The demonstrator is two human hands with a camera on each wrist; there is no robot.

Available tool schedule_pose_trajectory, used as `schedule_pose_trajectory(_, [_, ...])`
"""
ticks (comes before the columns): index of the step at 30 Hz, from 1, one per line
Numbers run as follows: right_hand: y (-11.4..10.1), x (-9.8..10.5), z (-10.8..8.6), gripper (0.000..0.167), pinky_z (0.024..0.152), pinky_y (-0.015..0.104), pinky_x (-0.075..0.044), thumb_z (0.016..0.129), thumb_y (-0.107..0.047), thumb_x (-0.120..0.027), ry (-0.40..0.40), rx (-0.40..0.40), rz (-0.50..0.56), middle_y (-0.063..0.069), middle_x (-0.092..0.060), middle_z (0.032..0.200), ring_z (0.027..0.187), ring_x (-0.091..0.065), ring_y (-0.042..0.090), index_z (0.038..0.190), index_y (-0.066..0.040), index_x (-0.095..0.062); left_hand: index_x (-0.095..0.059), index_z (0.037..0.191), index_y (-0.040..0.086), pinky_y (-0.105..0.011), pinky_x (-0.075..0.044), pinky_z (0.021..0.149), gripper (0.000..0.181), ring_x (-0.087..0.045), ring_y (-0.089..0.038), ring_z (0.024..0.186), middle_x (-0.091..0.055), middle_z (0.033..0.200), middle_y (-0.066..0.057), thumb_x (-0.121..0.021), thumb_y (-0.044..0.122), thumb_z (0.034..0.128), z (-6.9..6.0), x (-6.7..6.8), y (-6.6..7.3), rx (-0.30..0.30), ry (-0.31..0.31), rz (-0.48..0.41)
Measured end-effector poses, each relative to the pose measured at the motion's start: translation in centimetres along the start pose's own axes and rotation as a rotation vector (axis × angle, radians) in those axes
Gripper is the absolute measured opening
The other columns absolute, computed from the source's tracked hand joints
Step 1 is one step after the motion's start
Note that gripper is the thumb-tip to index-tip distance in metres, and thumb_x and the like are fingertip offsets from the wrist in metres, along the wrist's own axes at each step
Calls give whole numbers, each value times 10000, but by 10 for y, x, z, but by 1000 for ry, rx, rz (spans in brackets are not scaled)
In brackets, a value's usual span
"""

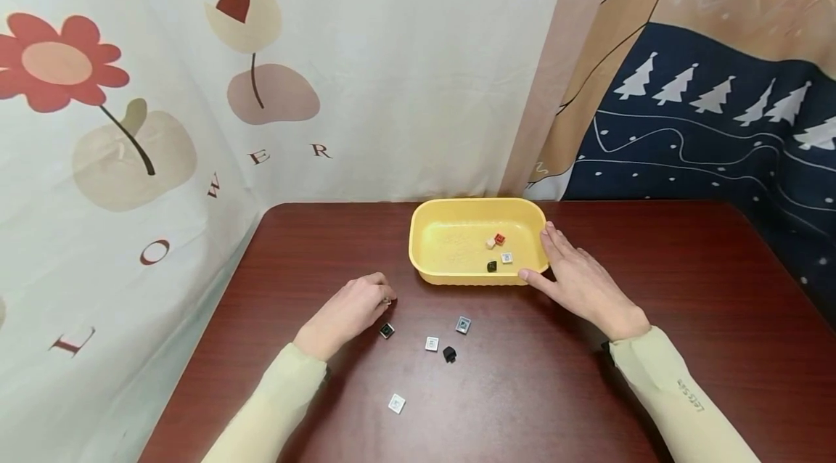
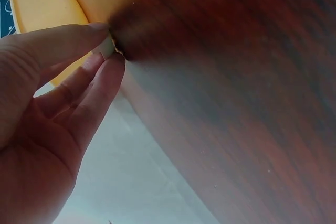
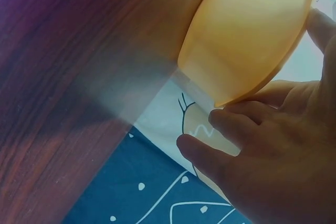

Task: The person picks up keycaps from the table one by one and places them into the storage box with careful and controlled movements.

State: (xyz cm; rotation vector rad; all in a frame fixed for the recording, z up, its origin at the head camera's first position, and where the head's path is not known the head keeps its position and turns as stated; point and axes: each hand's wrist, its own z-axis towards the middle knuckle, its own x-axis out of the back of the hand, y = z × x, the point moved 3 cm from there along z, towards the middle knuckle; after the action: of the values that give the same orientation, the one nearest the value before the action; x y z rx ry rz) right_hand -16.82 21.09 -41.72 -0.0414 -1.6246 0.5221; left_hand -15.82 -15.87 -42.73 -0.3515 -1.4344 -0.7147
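Observation:
My left hand (image 1: 353,307) pinches a small pale keycap (image 2: 107,48) between thumb and fingertips, just above the table left of the yellow basin (image 1: 418,260). The fingers hide most of it. Below that hand lies a black keycap (image 1: 387,331). At the basin's right end, my right hand (image 1: 584,281) rests with fairly straight fingers along the outside and the thumb at the front rim. Inside the basin are a red keycap (image 1: 499,239), a cream keycap (image 1: 490,243), a white keycap (image 1: 506,258) and a black keycap (image 1: 492,266).
On the dark red table (image 1: 522,390), in front of the basin, lie a grey keycap (image 1: 463,325), a white keycap (image 1: 432,344) and a black keycap (image 1: 449,354). Another white keycap (image 1: 396,403) is nearer. A printed curtain (image 1: 405,71) hangs behind the table.

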Motion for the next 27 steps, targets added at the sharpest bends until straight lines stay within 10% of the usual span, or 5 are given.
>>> schedule_pose_trajectory(27, [0, -1, 2, 981, 1164, 645, -289, 998, -651, -531, 13, 4, 5, 232, -137, 1696, 1547, -205, 414, 1596, 70, -239, -763, 1099, 43, -270, -572, 832, 176, -674, -163, 944, -651, 1109, -42, -775, 40, 924, 25, 38, 41, -186, 324, -74])
